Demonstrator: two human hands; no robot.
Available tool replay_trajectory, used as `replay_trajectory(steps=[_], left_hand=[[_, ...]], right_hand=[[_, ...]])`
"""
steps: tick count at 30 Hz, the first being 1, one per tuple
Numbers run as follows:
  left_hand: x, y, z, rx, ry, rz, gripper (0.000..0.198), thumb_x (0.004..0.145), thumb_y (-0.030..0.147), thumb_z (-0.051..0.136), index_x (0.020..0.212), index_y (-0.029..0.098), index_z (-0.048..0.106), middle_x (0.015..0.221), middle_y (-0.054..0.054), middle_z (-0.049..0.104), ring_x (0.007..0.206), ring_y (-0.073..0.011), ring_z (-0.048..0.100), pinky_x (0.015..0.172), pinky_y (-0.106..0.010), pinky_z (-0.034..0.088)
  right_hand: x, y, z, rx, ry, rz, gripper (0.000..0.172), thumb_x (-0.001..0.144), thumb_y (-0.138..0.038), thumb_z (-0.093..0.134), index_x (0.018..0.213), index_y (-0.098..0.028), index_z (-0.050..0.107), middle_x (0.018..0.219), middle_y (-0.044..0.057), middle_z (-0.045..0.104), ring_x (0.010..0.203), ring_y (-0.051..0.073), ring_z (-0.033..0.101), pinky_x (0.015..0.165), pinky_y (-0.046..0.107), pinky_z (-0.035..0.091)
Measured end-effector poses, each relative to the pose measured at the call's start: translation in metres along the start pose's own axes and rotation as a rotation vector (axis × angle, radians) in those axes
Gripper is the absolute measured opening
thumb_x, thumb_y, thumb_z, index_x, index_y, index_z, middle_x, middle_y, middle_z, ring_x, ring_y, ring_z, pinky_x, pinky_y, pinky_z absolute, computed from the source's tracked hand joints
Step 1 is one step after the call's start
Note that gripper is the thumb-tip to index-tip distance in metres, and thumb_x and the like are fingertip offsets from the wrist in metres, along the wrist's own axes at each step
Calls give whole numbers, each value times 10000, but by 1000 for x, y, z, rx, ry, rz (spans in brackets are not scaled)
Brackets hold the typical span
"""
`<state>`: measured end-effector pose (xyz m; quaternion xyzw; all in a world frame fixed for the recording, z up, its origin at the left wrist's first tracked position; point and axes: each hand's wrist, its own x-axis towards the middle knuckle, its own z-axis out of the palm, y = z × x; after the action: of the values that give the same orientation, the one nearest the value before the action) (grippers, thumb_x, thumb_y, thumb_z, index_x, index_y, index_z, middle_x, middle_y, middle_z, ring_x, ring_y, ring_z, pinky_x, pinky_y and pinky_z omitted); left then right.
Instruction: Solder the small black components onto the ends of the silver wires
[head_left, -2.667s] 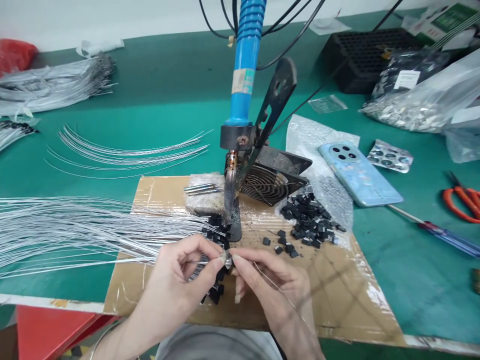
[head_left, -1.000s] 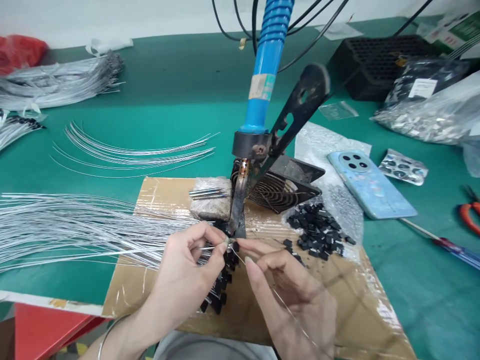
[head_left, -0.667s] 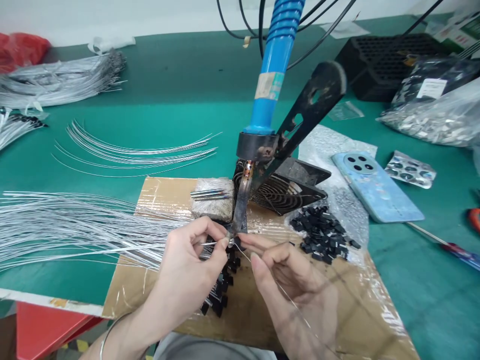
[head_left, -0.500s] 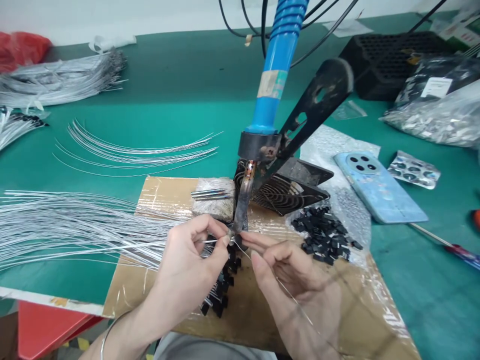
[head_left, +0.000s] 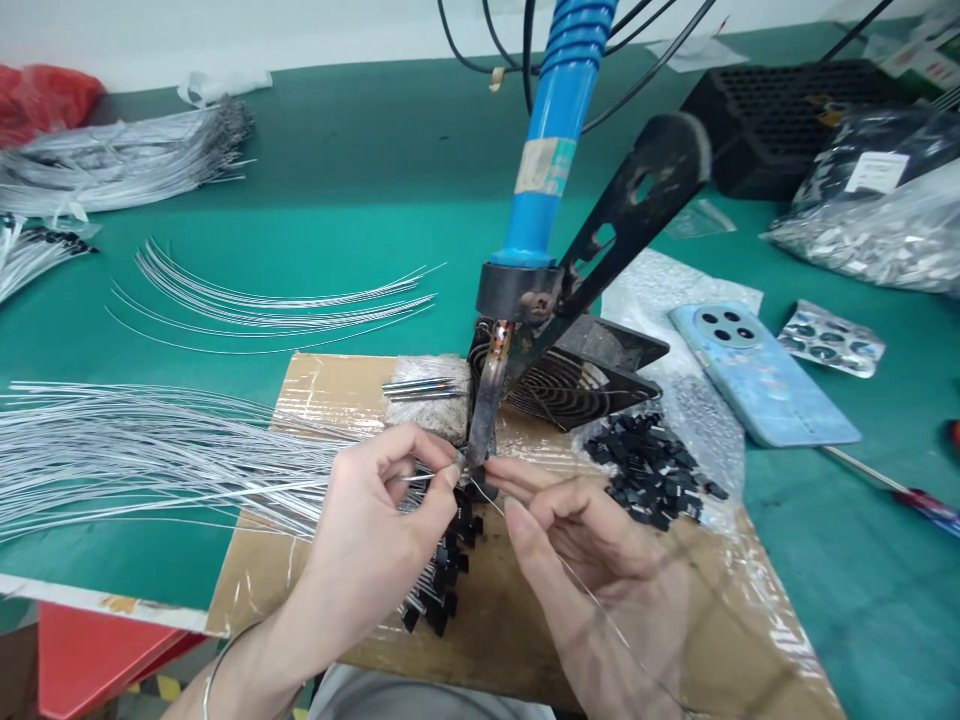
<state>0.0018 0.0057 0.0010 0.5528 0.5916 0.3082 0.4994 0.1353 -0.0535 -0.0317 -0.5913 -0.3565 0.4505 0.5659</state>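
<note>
Just below the tip of a clamped soldering iron point(head_left: 489, 395) with a blue handle, my two hands nearly meet. My left hand point(head_left: 382, 525) pinches a thin grey wire point(head_left: 418, 478) between thumb and forefinger, its end close to the iron's tip. My right hand point(head_left: 592, 570) holds a fine strand of solder wire point(head_left: 574, 572) that runs from the tip back over the palm. A dark connector point(head_left: 484, 487) seems to sit at the tip, partly hidden by the fingers. Under my left hand lie wires with black connectors point(head_left: 442, 580) on their ends.
Many loose grey wires point(head_left: 150, 460) spread left across cardboard point(head_left: 525, 620). Black connectors point(head_left: 656, 470) are heaped at right, near a blue phone point(head_left: 765, 375) and a screwdriver point(head_left: 900, 490). Behind the iron stand a black fan point(head_left: 570, 385) and a wrapped block point(head_left: 424, 410).
My right hand has shifted very slightly to the right and down with the solder wire. My left hand stays almost still at the iron's tip.
</note>
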Motion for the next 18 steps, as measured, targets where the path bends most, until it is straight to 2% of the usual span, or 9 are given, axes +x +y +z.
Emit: replay_trajectory(steps=[7, 13, 18], left_hand=[[-1, 1, -1, -11, -3, 17, 108, 799, 162, 629, 694, 183, 615, 808, -20, 710, 766, -170, 653, 639, -254, 467], [0, 1, -1, -15, -4, 19, 113, 801, 169, 632, 691, 179, 612, 804, -23, 705, 763, -171, 652, 635, -256, 462], [-1, -1, -2, -6, -1, 28, 101, 809, 168, 627, 708, 176, 620, 807, -26, 703, 751, -169, 647, 615, -253, 453]], right_hand=[[0, -3, 1, -12, 3, 8, 217, 879, -264, 701, 692, -238, 593, 1102, 73, 773, 1046, 250, 732, 948, 380, 591], [0, -4, 1, -21, -1, 14, 216, 877, -256, 701, 690, -244, 592, 1105, 49, 776, 1050, 225, 731, 929, 331, 591], [-1, -1, 1, -8, 5, -1, 206, 879, -273, 697, 704, -242, 593, 1111, 64, 768, 1061, 251, 717, 969, 397, 562]])
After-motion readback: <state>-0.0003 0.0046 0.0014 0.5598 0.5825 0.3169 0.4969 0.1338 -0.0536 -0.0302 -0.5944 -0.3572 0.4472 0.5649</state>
